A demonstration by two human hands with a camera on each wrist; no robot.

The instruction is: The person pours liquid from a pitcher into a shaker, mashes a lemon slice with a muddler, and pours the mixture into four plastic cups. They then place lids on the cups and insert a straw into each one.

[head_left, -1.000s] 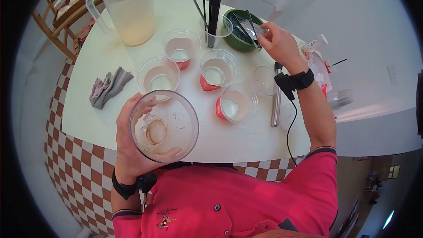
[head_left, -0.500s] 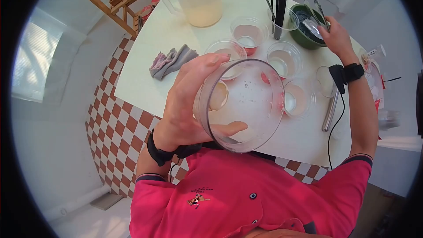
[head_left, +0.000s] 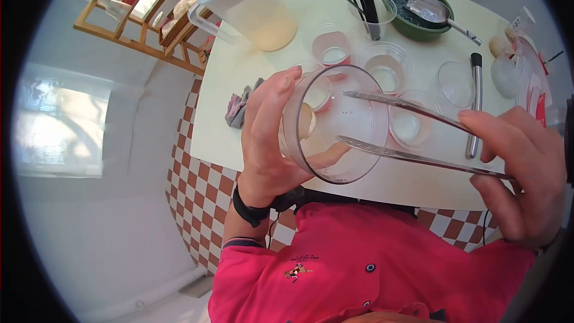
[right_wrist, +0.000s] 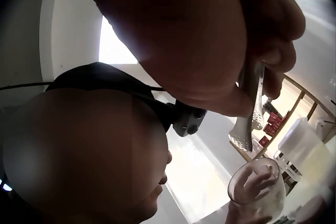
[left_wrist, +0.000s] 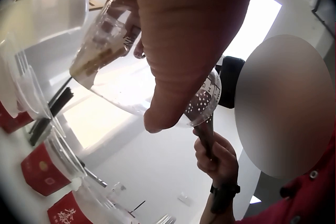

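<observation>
My left hand (head_left: 263,137) grips a clear cup (head_left: 338,116) round its side, with the mouth tilted up toward the head camera. Some brownish liquid shows low in the cup in the left wrist view, beside printed marks on the wall. Metal tongs (head_left: 418,159) are held in my right hand (head_left: 523,167), their two arms spread apart. Their perforated tips (right_wrist: 242,139) overlap the cup's mouth in the head view, with nothing between them. Beyond the cup stand several red cups with clear plastic rims (head_left: 385,72).
A lidded pitcher (head_left: 251,12) of pale liquid stands at the back left, near a grey cloth (head_left: 237,107). Black straws (head_left: 365,0) stand in a plastic cup. A green bowl (head_left: 412,34) holds a metal scoop (head_left: 429,9). At right lie a steel muddler (head_left: 476,96) and a clear round lid (head_left: 455,84).
My right hand has left the green bowl, bringing the tongs back to the cup's mouth; the scoop stays in the bowl. My left hand keeps hold of the cup. The head view has shifted.
</observation>
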